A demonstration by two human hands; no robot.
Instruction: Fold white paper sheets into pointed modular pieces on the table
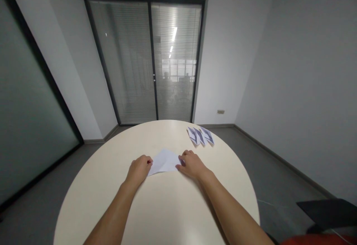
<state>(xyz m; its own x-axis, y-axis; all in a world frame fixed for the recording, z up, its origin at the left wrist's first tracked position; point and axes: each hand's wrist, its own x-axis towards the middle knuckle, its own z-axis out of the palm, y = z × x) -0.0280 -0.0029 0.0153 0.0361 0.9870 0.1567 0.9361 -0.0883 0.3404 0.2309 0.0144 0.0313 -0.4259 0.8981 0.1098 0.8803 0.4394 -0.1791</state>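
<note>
A sheet of white paper [164, 161], folded to a peak at its far side, is on the round table between my hands. My left hand [141, 167] is closed, with its fingertips pinching the paper's left corner. At the opposite corner, my right hand [191, 163] grips the paper between thumb and fingers. The paper's near edge runs roughly straight from one hand to the other. Whether it lies fully flat on the table I cannot tell.
Several folded white paper pieces [200, 136] lie in a row near the far right edge of the cream round table [167, 211]. Beyond it stands a glass partition [150, 63] with blinds. A black flat object [329, 211] and something red [315, 239] are at lower right.
</note>
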